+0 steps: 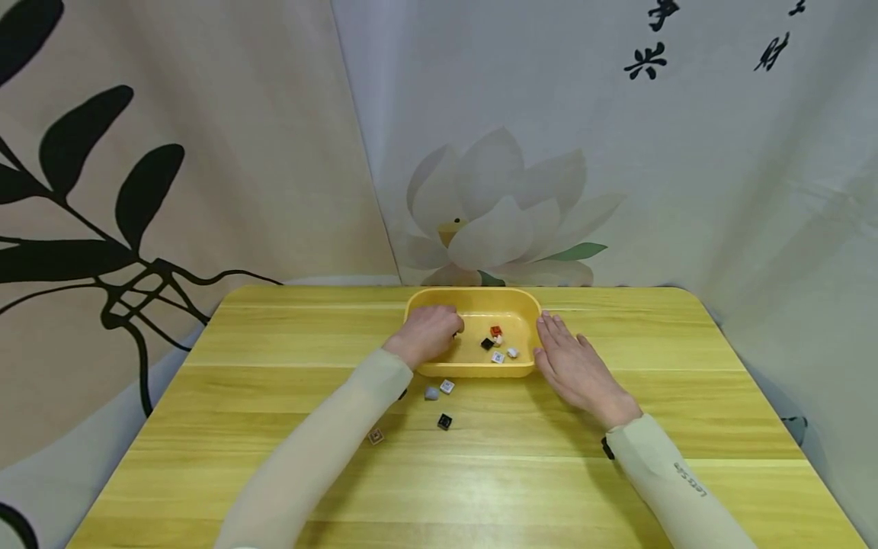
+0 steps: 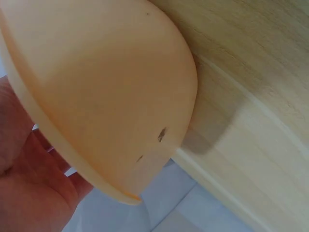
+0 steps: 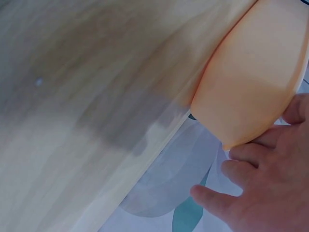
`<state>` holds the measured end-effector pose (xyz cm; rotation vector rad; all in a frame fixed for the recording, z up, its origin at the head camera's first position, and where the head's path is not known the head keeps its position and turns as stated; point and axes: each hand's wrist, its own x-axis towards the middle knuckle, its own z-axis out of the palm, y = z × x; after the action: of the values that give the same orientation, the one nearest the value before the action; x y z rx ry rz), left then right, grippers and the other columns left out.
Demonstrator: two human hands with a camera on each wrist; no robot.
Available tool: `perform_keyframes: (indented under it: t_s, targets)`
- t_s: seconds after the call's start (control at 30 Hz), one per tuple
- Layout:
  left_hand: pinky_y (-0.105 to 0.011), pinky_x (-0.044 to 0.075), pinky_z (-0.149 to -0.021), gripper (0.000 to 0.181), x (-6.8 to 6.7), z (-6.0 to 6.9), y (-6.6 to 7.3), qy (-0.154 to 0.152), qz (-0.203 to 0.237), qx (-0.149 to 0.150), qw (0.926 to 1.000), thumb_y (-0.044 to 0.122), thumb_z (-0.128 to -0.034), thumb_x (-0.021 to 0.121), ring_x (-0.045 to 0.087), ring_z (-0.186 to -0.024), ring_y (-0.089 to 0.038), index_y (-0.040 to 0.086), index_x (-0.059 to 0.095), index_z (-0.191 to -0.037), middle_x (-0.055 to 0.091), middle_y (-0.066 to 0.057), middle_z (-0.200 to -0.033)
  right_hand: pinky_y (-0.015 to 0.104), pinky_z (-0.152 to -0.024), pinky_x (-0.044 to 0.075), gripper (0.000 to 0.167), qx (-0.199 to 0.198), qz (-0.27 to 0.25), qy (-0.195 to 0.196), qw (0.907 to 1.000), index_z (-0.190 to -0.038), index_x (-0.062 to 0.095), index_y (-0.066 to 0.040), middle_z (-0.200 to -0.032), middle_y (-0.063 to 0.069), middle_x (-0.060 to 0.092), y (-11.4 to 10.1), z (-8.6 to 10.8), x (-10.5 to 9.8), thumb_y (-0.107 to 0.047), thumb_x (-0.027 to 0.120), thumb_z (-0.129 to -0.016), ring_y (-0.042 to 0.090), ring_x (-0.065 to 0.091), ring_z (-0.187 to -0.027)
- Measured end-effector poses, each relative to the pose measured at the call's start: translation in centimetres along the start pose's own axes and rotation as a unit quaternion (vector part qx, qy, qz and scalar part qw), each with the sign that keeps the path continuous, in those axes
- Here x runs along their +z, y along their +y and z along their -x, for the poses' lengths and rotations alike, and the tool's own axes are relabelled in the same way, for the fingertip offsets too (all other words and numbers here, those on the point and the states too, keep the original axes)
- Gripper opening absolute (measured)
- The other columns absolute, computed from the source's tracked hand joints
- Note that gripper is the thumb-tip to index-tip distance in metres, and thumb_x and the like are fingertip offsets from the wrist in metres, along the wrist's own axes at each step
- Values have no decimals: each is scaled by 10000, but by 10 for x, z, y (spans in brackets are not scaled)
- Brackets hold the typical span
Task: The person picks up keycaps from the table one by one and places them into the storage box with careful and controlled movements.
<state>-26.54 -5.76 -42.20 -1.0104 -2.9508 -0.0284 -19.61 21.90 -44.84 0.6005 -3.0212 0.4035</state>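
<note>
A yellow tray (image 1: pixel 439 370) stands near the table's far edge. My left hand (image 1: pixel 428 333) reaches over its left side with curled fingers, pinching a small dark piece (image 1: pixel 455 333) that is mostly hidden. In the left wrist view the palm (image 2: pixel 34 183) shows beyond the tray's rim, the fingertips hidden. Extended fingers of my right hand (image 1: pixel 576 371) rest against the tray's right rim. Inside the tray lie a red piece (image 1: pixel 496 331), a black cube (image 1: pixel 487 344), a white cube (image 1: pixel 498 357) and small whitish pieces (image 1: pixel 512 353).
In front of the tray on the wooden table (image 1: pixel 521 473) lie a white cube (image 1: pixel 447 386), a greyish piece (image 1: pixel 431 393), a black cube (image 1: pixel 444 422) and a brownish cube (image 1: pixel 376 436). Behind the table hangs a printed curtain (image 1: pixel 686 191).
</note>
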Motion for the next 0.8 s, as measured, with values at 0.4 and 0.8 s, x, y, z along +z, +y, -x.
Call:
perform_keyframes:
  t_s: [0.4, 0.8]
  targets:
    - [-553, 491, -1000, 233, -4, 11, -6, 179, 112, -37, 9998, 116, -985, 714, 700, -1056, -248, 145, 783, -1205, 740, -35, -1169, 669, -1167, 268, 599, 26, 27, -3, 10000, -1595, 257, 77, -1683, 219, 208, -5, 1, 1, -296, 345, -1134, 392, 198, -1553]
    - [-596, 443, -1074, 332, -25, 53, -23, 1593, 68, -33, 9872, 174, -966, 750, 653, -1190, -296, 113, 718, -1291, 681, -67, -1304, 674, -1169, 256, 598, 29, -11, -33, 10000, -1597, 246, 80, -1685, 230, 195, -6, 2, 1, -290, 336, -1137, 406, 195, -1551]
